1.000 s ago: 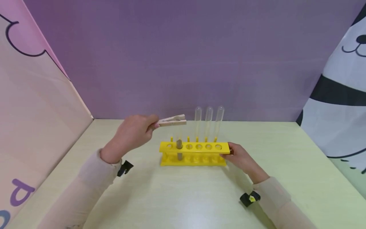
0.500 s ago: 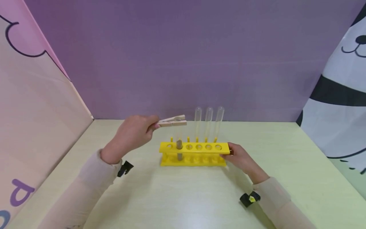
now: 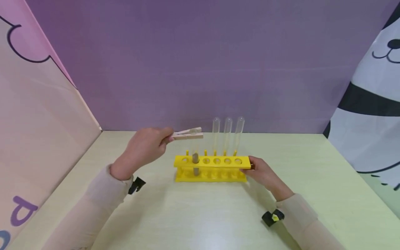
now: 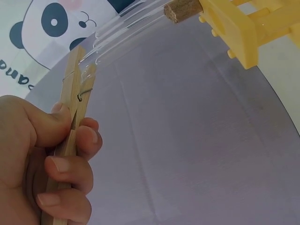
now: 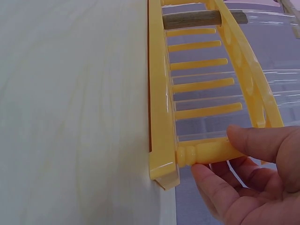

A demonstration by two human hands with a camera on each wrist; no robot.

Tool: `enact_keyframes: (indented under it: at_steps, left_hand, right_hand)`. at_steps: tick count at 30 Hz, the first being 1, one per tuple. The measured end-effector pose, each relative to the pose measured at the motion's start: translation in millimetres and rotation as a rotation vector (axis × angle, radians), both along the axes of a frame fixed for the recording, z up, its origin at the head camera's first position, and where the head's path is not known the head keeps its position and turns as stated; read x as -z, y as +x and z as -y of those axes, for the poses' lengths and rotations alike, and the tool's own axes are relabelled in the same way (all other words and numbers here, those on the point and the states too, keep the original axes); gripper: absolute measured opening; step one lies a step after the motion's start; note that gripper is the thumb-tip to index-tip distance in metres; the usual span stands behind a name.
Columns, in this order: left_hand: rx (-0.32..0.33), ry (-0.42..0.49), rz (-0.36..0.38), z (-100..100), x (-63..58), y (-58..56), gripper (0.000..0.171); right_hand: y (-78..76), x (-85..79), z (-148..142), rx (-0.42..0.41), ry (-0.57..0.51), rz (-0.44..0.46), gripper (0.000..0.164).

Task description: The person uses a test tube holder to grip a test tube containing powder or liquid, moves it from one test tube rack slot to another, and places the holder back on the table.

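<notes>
My left hand (image 3: 147,144) grips a wooden test tube holder (image 3: 187,133), its thumb and curled fingers round the handles in the left wrist view. The holder's tip is at the upper end of a clear test tube (image 3: 195,147); whether it clasps the glass I cannot tell. That tube stands in the second hole from the left of a yellow test tube rack (image 3: 222,161), with something brown (image 5: 192,19) filling its lower part. At the rack's right end, my right hand (image 3: 264,173) holds the yellow end post (image 5: 215,151) between thumb and fingers.
Three clear test tubes (image 3: 228,126) stand upside down on pegs along the rack's back. The pale tabletop (image 3: 200,215) ends at a purple backdrop (image 3: 200,69). Printed panels flank both sides. Each wrist carries a small black device (image 3: 136,185).
The test tube holder and my left hand sit very slightly lower than before. My right hand keeps its grip, and the rack stays in place.
</notes>
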State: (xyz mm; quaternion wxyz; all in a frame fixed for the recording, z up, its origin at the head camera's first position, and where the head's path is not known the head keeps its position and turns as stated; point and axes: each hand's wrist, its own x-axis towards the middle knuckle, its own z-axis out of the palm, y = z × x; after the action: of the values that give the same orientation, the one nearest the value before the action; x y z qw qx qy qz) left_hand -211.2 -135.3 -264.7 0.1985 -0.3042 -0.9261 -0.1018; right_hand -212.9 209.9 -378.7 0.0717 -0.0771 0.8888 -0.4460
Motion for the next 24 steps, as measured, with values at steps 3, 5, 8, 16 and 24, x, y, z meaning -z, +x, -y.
enact_keyframes:
  at_steps: [3,5,8,16,24]
  left_hand:
    - [0.003,0.001,-0.01,0.3,1.3,-0.4,0.018]
    - [0.005,0.004,-0.015,0.4,1.7,-0.5,0.018]
    - [0.006,0.005,-0.014,0.5,2.4,-0.6,0.017]
    - [0.018,0.003,-0.013,1.2,4.9,-1.7,0.018]
    - [0.038,0.011,0.039,0.9,10.6,-3.8,0.016]
  right_hand:
    - [0.0,0.0,0.0,-0.001,0.0,-0.001,0.037]
    - [0.1,-0.1,0.1,-0.002,0.002,-0.001,0.038]
    - [0.1,0.0,0.1,-0.004,-0.001,0.001,0.038]
    - [0.4,0.1,0.0,-0.006,0.0,0.001,0.038]
    - [0.7,-0.3,-0.6,-0.007,-0.003,0.001,0.038]
